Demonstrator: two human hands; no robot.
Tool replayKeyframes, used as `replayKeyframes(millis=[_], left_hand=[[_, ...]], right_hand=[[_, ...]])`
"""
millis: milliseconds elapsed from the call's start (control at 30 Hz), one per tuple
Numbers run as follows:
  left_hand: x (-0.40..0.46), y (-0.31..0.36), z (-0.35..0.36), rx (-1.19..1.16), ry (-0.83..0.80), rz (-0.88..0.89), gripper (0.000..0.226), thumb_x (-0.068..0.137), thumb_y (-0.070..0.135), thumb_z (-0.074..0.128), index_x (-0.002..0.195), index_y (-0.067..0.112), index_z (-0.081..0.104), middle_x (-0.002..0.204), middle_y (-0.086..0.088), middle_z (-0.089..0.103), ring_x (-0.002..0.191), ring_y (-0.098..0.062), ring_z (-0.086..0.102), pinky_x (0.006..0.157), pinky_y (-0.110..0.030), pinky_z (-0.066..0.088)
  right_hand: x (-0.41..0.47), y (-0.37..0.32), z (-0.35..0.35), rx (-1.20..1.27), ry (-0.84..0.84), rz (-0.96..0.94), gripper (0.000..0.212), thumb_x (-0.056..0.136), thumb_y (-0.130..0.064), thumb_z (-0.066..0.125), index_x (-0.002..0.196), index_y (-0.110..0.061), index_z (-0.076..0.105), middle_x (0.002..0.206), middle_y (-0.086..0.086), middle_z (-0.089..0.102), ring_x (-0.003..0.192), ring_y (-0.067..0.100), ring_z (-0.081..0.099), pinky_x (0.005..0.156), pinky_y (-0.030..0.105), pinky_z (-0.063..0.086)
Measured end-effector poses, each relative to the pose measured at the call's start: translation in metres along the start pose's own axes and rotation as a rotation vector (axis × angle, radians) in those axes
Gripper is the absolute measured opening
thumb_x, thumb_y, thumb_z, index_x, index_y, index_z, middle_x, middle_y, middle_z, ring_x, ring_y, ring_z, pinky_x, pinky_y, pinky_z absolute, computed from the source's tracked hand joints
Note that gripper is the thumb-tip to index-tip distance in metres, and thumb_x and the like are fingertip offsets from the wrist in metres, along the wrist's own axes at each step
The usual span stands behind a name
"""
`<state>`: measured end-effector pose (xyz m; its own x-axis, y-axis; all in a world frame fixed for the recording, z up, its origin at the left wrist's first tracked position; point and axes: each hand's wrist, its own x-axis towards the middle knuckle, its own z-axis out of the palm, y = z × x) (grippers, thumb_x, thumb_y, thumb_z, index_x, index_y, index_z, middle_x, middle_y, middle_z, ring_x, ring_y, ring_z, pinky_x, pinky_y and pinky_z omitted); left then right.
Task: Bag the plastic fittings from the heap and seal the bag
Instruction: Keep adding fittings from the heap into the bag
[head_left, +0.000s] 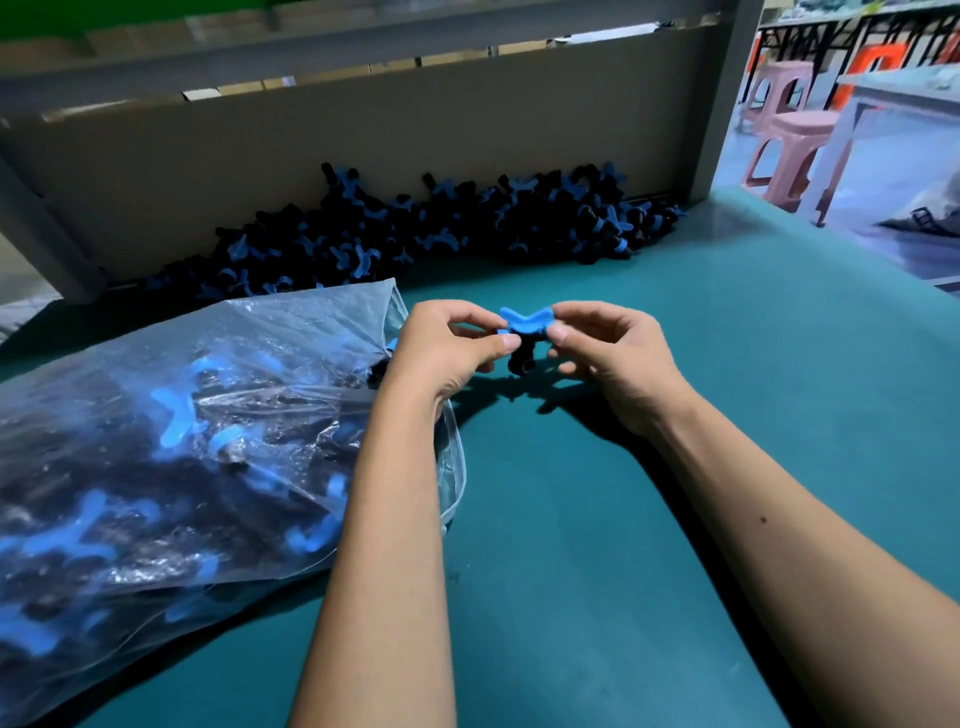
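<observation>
Head view: left hand (449, 348), right hand (608, 353) both pinch one fitting (524, 332) beside bag (171, 467)

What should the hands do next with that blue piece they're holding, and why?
Probably carry the fitting left and drop it into the open mouth of the clear bag. The left hand and right hand both pinch its blue wings above the green table, the bag's mouth lies right beside the left hand, and a big heap at the back waits to be bagged.
</observation>
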<state>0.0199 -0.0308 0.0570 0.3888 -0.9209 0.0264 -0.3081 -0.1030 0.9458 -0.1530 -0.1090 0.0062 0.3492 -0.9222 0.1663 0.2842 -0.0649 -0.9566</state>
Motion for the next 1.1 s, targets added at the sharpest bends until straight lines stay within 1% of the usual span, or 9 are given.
replayKeyframes(millis=[200, 333, 433, 633, 733, 833, 900, 1000, 1100], left_hand=[[0.000, 0.000, -0.001, 0.047, -0.068, -0.013, 0.024, 0.083, 0.008, 0.085, 0.104, 0.004, 0.075, 0.077, -0.006, 0.069, 0.049, -0.005, 0.057, 0.051, -0.011, 0.042], [0.001, -0.001, -0.003, 0.021, 0.031, -0.042, 0.010, 0.085, 0.019, 0.084, 0.091, 0.014, 0.077, 0.078, -0.003, 0.068, 0.055, -0.010, 0.056, 0.055, -0.020, 0.041], [0.001, -0.001, -0.004, -0.007, 0.061, -0.067, 0.008, 0.085, 0.024, 0.083, 0.087, 0.018, 0.078, 0.088, -0.004, 0.075, 0.058, -0.011, 0.055, 0.050, -0.017, 0.039], [0.001, 0.002, 0.000, -0.105, 0.118, -0.085, 0.015, 0.091, 0.026, 0.078, 0.087, 0.012, 0.075, 0.076, 0.002, 0.075, 0.043, 0.005, 0.054, 0.040, -0.006, 0.034], [-0.002, 0.004, 0.000, -0.127, 0.097, -0.075, 0.016, 0.091, 0.024, 0.078, 0.088, 0.008, 0.075, 0.074, 0.002, 0.074, 0.043, 0.008, 0.055, 0.039, -0.006, 0.033], [-0.004, 0.008, -0.001, -0.120, 0.056, -0.070, 0.019, 0.091, 0.029, 0.078, 0.086, 0.011, 0.077, 0.071, 0.005, 0.075, 0.042, 0.005, 0.052, 0.038, -0.007, 0.032], [-0.006, 0.012, -0.002, -0.129, 0.038, -0.063, 0.024, 0.095, 0.035, 0.072, 0.083, 0.014, 0.075, 0.072, 0.004, 0.075, 0.042, 0.003, 0.050, 0.038, -0.008, 0.031], [-0.007, 0.021, -0.004, -0.192, 0.065, -0.038, 0.034, 0.101, 0.040, 0.063, 0.082, 0.014, 0.074, 0.072, 0.002, 0.075, 0.043, 0.000, 0.049, 0.039, -0.010, 0.030], [-0.008, 0.031, -0.011, -0.254, 0.085, 0.002, 0.037, 0.100, 0.046, 0.062, 0.084, 0.015, 0.074, 0.074, 0.003, 0.076, 0.048, -0.005, 0.045, 0.041, -0.015, 0.028]], right_hand=[[-0.002, 0.000, 0.001, -0.022, -0.108, -0.009, 0.014, 0.085, -0.006, 0.078, 0.098, -0.008, 0.077, 0.089, 0.010, 0.071, 0.070, 0.017, 0.070, 0.061, 0.022, 0.055], [0.003, 0.002, 0.000, 0.069, 0.074, -0.024, 0.010, 0.090, -0.003, 0.072, 0.097, -0.009, 0.075, 0.078, 0.005, 0.069, 0.063, 0.011, 0.062, 0.061, 0.019, 0.054], [0.005, 0.003, -0.002, 0.049, 0.195, -0.070, 0.017, 0.090, -0.006, 0.073, 0.106, -0.006, 0.069, 0.084, 0.008, 0.066, 0.064, 0.013, 0.062, 0.062, 0.022, 0.055], [-0.005, 0.008, 0.015, -0.389, 0.120, -0.269, 0.036, 0.076, -0.032, 0.086, 0.101, -0.022, 0.062, 0.095, -0.004, 0.066, 0.073, 0.018, 0.066, 0.058, 0.036, 0.059], [-0.006, 0.009, 0.017, -0.597, 0.080, -0.380, 0.038, 0.071, -0.029, 0.089, 0.099, -0.024, 0.063, 0.092, -0.006, 0.068, 0.074, 0.016, 0.067, 0.064, 0.035, 0.060], [-0.006, 0.009, 0.018, -0.630, 0.107, -0.409, 0.031, 0.075, -0.017, 0.086, 0.098, -0.017, 0.066, 0.085, -0.005, 0.072, 0.072, 0.012, 0.067, 0.061, 0.027, 0.056], [-0.005, 0.010, 0.021, -0.507, 0.124, -0.326, 0.022, 0.083, -0.011, 0.080, 0.101, -0.012, 0.068, 0.090, 0.001, 0.074, 0.074, 0.018, 0.069, 0.064, 0.029, 0.058], [-0.006, 0.004, 0.026, 0.116, 0.080, 0.000, 0.008, 0.096, -0.007, 0.064, 0.103, -0.005, 0.068, 0.092, 0.014, 0.075, 0.071, 0.018, 0.068, 0.066, 0.027, 0.059], [-0.007, -0.002, 0.026, 0.694, 0.053, 0.274, 0.017, 0.100, -0.009, 0.054, 0.093, 0.000, 0.067, 0.093, 0.023, 0.071, 0.069, 0.017, 0.065, 0.067, 0.020, 0.058]])
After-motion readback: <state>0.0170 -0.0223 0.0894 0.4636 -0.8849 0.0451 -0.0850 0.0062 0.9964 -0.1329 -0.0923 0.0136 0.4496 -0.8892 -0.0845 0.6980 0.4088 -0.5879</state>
